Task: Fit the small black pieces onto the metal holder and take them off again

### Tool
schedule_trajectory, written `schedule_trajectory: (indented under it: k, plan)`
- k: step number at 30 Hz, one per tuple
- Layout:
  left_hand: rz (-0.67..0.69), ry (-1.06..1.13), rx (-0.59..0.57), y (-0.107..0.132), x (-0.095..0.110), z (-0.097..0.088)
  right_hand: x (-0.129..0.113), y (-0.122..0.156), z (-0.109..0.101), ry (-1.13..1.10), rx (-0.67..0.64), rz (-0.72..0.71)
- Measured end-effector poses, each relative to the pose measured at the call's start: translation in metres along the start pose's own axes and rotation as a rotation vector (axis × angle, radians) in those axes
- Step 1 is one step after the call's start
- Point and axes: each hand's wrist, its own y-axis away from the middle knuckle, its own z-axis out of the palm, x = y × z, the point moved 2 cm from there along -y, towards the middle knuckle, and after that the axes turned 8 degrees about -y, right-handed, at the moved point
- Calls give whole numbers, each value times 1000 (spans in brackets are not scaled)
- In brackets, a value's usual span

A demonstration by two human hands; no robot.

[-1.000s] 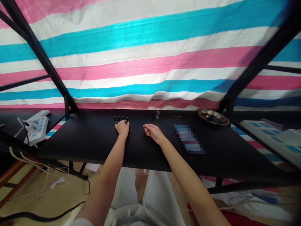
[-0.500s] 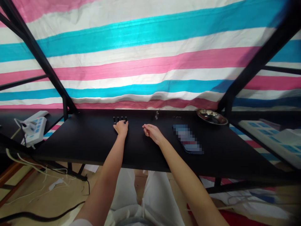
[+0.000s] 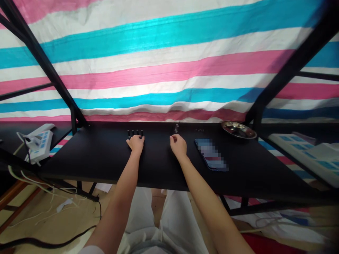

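Note:
Several short black pegs (image 3: 133,133) stand upright in a row towards the back of the black table. My left hand (image 3: 136,144) rests against their near side, fingers curled down around the row; its fingertips and the foot of the row are hidden. To the right, my right hand (image 3: 178,145) is closed, thumb and forefinger together in a pinch just in front of a small cluster of shiny metal pieces (image 3: 176,127). What the pinch holds, if anything, is too small to make out.
Right of my right hand lies a phone (image 3: 211,154) with a blurred screen. Several tiny pieces (image 3: 199,130) lie behind it. A round metal dish (image 3: 238,130) sits at the back right. Power strips (image 3: 41,145) lie on the left surface, and a striped sheet (image 3: 169,63) hangs behind.
My right hand has moved right and slightly away from me, up to the metal pieces, and turned with its fingers pointing forward. My left hand has stayed at the pegs.

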Motion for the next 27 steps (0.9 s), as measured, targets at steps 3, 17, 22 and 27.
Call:
schedule_trajectory:
  k: [3,17,22,27]
  plan:
    - [66,4,13,7,2,-6,3,-1,0,212,-21,5]
    - [712,-138,-21,40,88,13,15,-5,18,522,-251,100]
    - [732,-213,-89,29,114,24,14,-6,17,546,-276,102]
    - [750,-250,-128,16,126,34,13,-7,16,557,-313,115]
